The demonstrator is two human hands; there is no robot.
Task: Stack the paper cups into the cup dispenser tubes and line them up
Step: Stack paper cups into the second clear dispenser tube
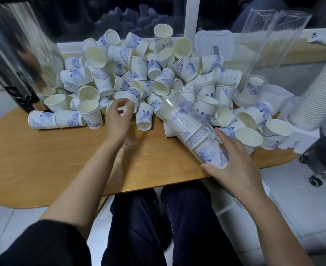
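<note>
Clear plastic tube lies slanted, near end gripped by the right hand, open mouth toward the cup pile; just left of that mouth the left hand curls at the pile's edge, its hold too blurred to tell.

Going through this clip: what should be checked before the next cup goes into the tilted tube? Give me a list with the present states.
1. Tilted tube secured: ok, the right hand grips its near end.
2. Tube mouth faces the cup pile: ok, the far end points up and toward it.
3. Room left in the tube: ok, the nested stack fills only the lower part.
4. Left hand has a cup: cannot tell, its fingers are blurred at the pile's edge.
5. Upright tube out of the way: ok, it stands apart on the right behind the pile.
</note>
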